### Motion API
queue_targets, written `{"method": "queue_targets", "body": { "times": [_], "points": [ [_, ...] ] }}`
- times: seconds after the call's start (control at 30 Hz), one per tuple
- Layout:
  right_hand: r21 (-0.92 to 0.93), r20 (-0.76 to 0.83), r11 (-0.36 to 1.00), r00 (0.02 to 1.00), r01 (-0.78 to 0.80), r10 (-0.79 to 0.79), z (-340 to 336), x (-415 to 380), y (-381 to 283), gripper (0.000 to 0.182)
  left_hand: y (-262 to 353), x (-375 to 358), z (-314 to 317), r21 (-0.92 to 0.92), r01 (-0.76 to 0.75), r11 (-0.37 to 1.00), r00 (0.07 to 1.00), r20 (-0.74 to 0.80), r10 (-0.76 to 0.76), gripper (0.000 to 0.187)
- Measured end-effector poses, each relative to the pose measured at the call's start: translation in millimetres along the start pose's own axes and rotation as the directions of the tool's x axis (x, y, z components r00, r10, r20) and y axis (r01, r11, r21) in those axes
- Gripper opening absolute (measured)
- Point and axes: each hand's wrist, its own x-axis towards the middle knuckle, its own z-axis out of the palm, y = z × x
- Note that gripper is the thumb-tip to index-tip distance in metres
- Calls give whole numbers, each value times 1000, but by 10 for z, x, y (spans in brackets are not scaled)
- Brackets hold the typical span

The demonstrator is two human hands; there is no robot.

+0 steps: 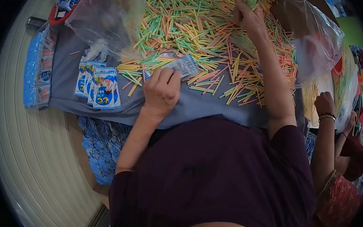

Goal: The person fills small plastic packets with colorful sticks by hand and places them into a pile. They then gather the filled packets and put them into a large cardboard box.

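Observation:
My left hand (162, 91) is closed at the near edge of the stick heap, pinching a small clear-and-white packet (186, 66) that points away to the right. Farther off, my right hand (250, 20) reaches over the heap. Its fingers are closed round a small bunch of green sticks (250, 0). Beneath and around both hands spread many thin pastel sticks (182, 30) in green, yellow, orange and pink. Left of my left hand lie several blue-and-white printed packets (107, 90), overlapping one another on the grey cloth (128, 104).
A clear plastic bag (104, 21) stands at the left of the heap, another (311, 34) at its right. A blue-edged strip of packets (38, 69) hangs at the table's left end, below a red-rimmed container (56, 16). Another person's hand (325, 103) is at the right.

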Motion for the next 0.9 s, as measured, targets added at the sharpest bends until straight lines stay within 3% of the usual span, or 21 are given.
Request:
{"method": "queue_targets", "body": {
  "times": [0.23,0.33,0.4,0.53,0.67,0.83,0.9],
  "points": [
    [117,-82,993,996,-25,34,-124,-110,31,49,15,-48,-96,-58,102,993,995,-8,-103,19],
    [81,-124,996,992,-28,38,-161,-120,65,50,-15,1,-124,-189,193,963,981,15,-193,18],
    [12,-153,1000,988,-25,26,-204,-115,77,50,-19,40,-196,-452,299,841,944,10,-330,18],
    [-275,-84,961,996,19,-44,-239,-64,26,51,-37,-14,-193,-302,242,922,963,-41,-266,18],
    [-556,63,825,994,105,-85,-12,-91,97,53,69,-47,-257,-180,232,956,973,46,-227,11],
    [-527,68,844,995,100,-75,-28,-71,112,55,-44,-53,-242,-175,236,956,971,68,-227,12],
    [-421,34,904,997,82,-74,-118,-70,69,55,-103,-35,-243,-411,310,857,947,55,-317,12]
  ]
}}
